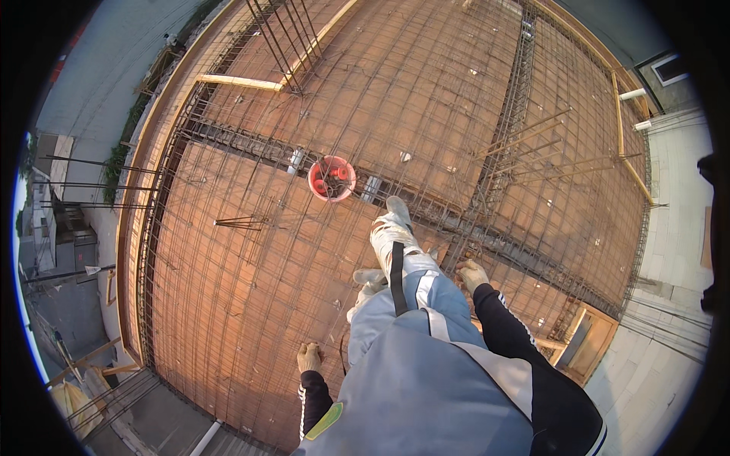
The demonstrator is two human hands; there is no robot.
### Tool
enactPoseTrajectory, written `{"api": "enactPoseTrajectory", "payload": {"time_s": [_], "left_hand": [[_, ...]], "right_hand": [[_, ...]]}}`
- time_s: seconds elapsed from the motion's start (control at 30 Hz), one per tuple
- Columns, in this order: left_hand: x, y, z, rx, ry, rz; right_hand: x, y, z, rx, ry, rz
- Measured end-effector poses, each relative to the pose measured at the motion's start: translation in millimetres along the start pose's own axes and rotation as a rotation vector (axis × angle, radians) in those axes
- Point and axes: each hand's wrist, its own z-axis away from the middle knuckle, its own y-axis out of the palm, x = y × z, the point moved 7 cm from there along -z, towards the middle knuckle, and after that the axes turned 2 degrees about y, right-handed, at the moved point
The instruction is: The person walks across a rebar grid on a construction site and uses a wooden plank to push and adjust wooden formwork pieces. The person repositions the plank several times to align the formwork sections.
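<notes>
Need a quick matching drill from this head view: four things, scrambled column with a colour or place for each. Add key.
Column 1
1. Bucket
2. Boards
3. Sleeves
4. Right hand

Column 2
A. Black with white stripes
B. To the right of the legs
C. Pinkish red, round-rimmed
D. Reddish brown, beneath the steel grid

Pairs: 1-C, 2-D, 3-A, 4-B
</notes>
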Motion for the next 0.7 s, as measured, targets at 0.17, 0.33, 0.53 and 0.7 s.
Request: {"api": "enactPoseTrajectory", "payload": {"time_s": [0.17, 0.33, 0.53, 0.7], "left_hand": [[-35.6, 55.1, -18.8, 0.076, -0.039, -0.073], [-103.1, 141.6, -51.2, 0.048, 0.011, -0.013], [-199.7, 259.0, -67.3, 0.077, 0.017, -0.09], [-307.8, 342.6, -95.3, 0.127, 0.098, -0.175]], "right_hand": [[51.4, -28.8, -10.3, -0.005, -0.057, -0.071], [88.8, -68.3, -64.9, -0.019, -0.004, 0.056], [169.0, -94.5, -185.1, 0.071, 0.011, -0.665], [317.0, -116.4, -222.1, 0.044, -0.121, -0.404]]}}
